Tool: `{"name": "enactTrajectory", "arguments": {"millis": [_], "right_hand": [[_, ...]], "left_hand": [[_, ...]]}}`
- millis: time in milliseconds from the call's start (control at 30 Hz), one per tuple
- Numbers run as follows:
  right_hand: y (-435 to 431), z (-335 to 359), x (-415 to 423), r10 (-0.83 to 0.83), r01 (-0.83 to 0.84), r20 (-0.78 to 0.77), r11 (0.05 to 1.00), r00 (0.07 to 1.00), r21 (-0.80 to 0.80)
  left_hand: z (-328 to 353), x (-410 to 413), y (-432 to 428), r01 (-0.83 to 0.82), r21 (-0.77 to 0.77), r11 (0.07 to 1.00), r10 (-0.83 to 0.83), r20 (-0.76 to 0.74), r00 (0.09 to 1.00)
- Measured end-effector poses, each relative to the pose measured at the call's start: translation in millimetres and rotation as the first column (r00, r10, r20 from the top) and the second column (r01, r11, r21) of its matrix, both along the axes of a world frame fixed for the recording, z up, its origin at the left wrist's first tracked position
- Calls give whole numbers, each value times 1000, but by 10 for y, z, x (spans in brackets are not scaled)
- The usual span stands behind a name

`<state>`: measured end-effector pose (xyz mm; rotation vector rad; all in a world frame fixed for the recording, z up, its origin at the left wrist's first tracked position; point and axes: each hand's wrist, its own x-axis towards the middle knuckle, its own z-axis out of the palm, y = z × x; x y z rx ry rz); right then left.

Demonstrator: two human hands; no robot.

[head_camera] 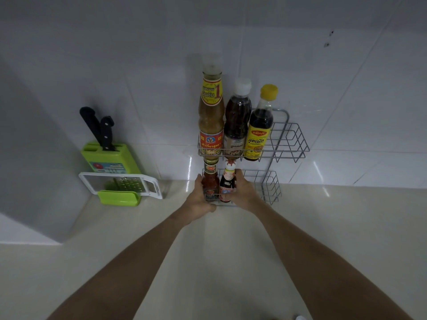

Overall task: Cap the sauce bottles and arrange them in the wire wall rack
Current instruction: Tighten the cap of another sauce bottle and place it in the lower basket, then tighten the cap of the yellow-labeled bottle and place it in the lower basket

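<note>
A two-tier wire wall rack (298, 144) hangs on the tiled wall. Its upper shelf holds three capped bottles: a tall tan sauce bottle (211, 116), a dark bottle with a white cap (237, 121) and a dark soy bottle with a yellow cap (260, 128). In the lower shelf (270, 188) stand a red chilli sauce bottle (209, 181) and a dark bottle with a red cap (228, 181). My left hand (198, 199) grips the chilli sauce bottle. My right hand (242, 190) grips the dark red-capped bottle.
A green knife block (111, 158) with two black-handled knives stands at the left by the wall. A white-framed grater (120, 183) leans on a green holder in front of it. The beige counter (219, 250) stretches toward me; a white wall corner juts out at left.
</note>
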<state>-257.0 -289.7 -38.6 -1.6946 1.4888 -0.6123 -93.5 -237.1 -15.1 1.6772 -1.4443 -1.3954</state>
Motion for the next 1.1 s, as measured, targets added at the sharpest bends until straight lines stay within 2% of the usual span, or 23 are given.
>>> {"name": "enactTrajectory", "arguments": {"millis": [333,533,700,767,867,967,1033,1100], "right_hand": [[71,38,-49,-22,22,4,1000,1000,-3],[274,197,-227,-52,50,-49,998,997,-45],[821,556,-591,-87,103,96,979,992,-178],[1125,665,-797,-126,162,150,953,981,-254],[1620,706,-1095,-170,213,156,921,973,-325],[2138,524,-1387,-190,181,10,921,982,-345],[2378,312,-1567,-166,114,-119,929,979,-352],[2567,58,-1726,-80,16,-279,975,957,-222]], "left_hand": [[0,21,88,-14,3,1000,14,47,999],[26,-38,293,-104,-100,990,110,56,992],[-22,-266,752,-142,-154,978,141,-16,990],[-70,-414,1004,-75,-149,986,71,-36,997],[-159,-599,1368,151,-108,983,-157,-44,987],[-282,-787,1736,440,-7,898,-440,-77,895],[-341,-917,1919,553,25,833,-552,-47,833],[-368,-1057,2063,596,6,803,-594,-53,802]]}}
